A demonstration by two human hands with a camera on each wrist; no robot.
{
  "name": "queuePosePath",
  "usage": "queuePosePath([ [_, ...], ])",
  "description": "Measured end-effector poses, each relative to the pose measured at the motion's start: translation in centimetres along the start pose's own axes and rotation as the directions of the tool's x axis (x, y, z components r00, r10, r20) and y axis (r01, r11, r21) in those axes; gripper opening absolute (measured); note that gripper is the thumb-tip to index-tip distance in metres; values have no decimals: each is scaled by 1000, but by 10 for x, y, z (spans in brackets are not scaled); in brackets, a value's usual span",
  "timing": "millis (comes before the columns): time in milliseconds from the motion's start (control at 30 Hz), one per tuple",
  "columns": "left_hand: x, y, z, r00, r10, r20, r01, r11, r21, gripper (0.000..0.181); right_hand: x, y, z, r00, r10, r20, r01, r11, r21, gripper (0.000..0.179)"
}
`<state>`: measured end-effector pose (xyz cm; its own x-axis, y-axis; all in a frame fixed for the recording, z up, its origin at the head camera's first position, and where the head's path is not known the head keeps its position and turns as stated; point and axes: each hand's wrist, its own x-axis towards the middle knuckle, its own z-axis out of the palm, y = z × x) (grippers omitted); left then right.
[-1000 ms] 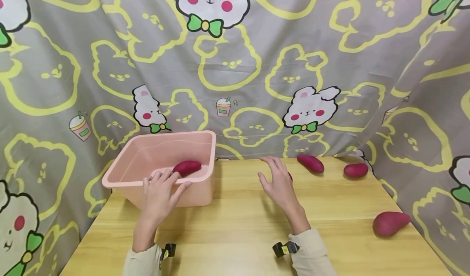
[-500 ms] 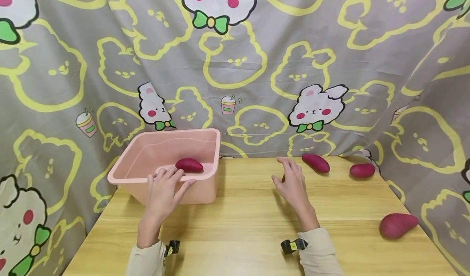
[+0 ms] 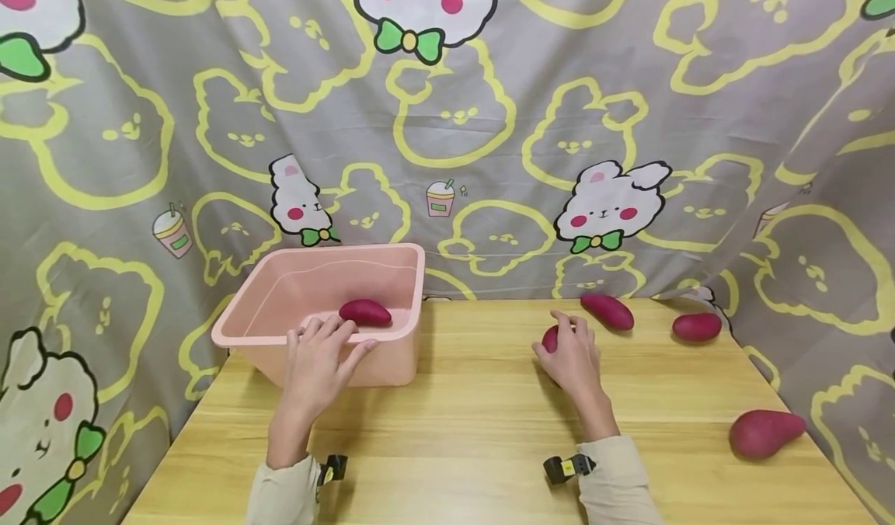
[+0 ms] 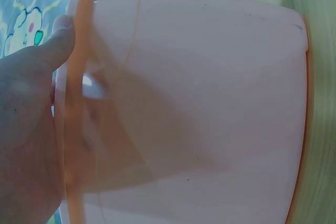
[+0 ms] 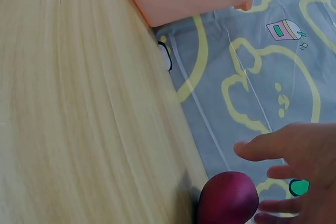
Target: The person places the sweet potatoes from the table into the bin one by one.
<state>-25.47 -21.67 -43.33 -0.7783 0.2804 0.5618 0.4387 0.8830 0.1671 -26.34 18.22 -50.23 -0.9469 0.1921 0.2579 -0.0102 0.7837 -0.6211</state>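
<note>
My left hand (image 3: 319, 356) grips the near rim of a pink plastic bin (image 3: 391, 358), fingers over the edge and thumb on the outer side. One purple-red sweet potato (image 3: 365, 312) lies inside the bin. Right of the bin, my right hand (image 3: 575, 358) reaches over another sweet potato (image 3: 550, 339), which shows between thumb and fingers. In the right wrist view, the thumb stands apart from this sweet potato (image 5: 228, 198), while the other fingers (image 5: 278, 206) are right beside it, not closed round it.
Farther right on the wooden table (image 3: 475, 447) lie a long sweet potato (image 3: 608, 312), an oval one (image 3: 697, 327) and a larger pointed one (image 3: 765, 434) near the right edge. A grey patterned cloth (image 3: 482, 175) hangs behind and along the sides.
My right hand has moved right, over the nearest sweet potato, which was mostly hidden behind it before. The left hand stays on the bin's rim. The head view has shifted slightly.
</note>
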Motion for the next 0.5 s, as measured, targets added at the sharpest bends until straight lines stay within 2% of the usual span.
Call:
queuePosePath([
  [233, -1, 1, 0, 1000, 14, -7, -14, 1000, -1, 32, -3, 5, 3, 990, 128, 64, -127, 992, -16, 72],
  [500, 0, 2, 0, 1000, 13, -19, -13, 1000, -4, 31, -3, 4, 1, 977, 177, 119, -174, 984, -35, 77],
])
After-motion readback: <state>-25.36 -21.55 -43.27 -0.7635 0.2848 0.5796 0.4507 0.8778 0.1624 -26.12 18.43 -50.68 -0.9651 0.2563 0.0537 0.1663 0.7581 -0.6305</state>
